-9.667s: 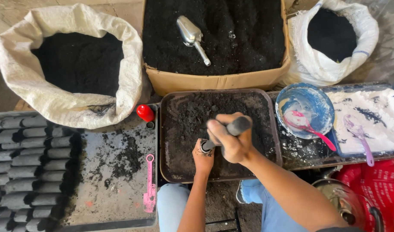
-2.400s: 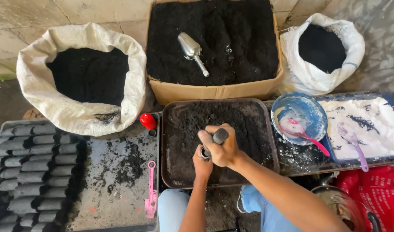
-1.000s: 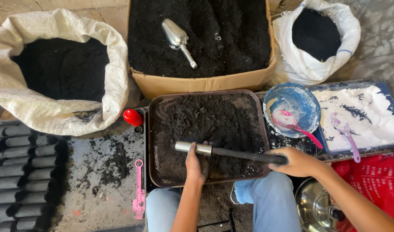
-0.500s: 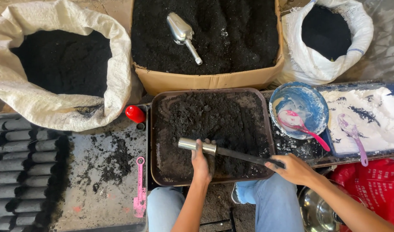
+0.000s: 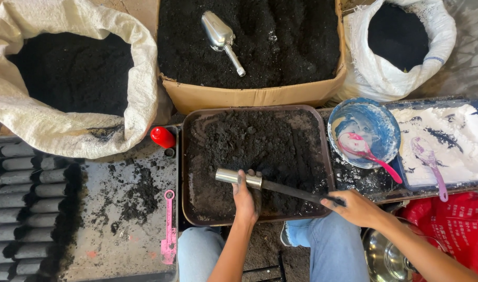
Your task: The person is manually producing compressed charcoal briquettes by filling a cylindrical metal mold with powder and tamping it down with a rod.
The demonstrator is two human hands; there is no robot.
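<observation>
My left hand (image 5: 246, 197) grips a shiny metal tube (image 5: 230, 177) that lies level over a brown tray (image 5: 186, 172) of black, crumbly mix. A dark rod (image 5: 291, 191) runs out of the tube's right end, and my right hand (image 5: 355, 207) holds that rod's far end at the tray's right front corner. Both hands are smeared with black powder. The tube's open left end points toward the grey tray on the left.
A grey tray (image 5: 145, 230) with black crumbs, a pink flat tool (image 5: 169, 227) and a red cap (image 5: 163, 137) lies left. Several rows of black cylinders (image 5: 25, 209) fill the far left. Behind stand a cardboard box (image 5: 249, 96) with a metal scoop (image 5: 222, 35) and two sacks. A blue bowl (image 5: 362, 130) and white powder (image 5: 447, 143) sit right.
Earlier both hands held the tube upright in the tray, pressing down with the rod. The tube now lies level, and my right hand has slid the rod slightly inward over the last second.
</observation>
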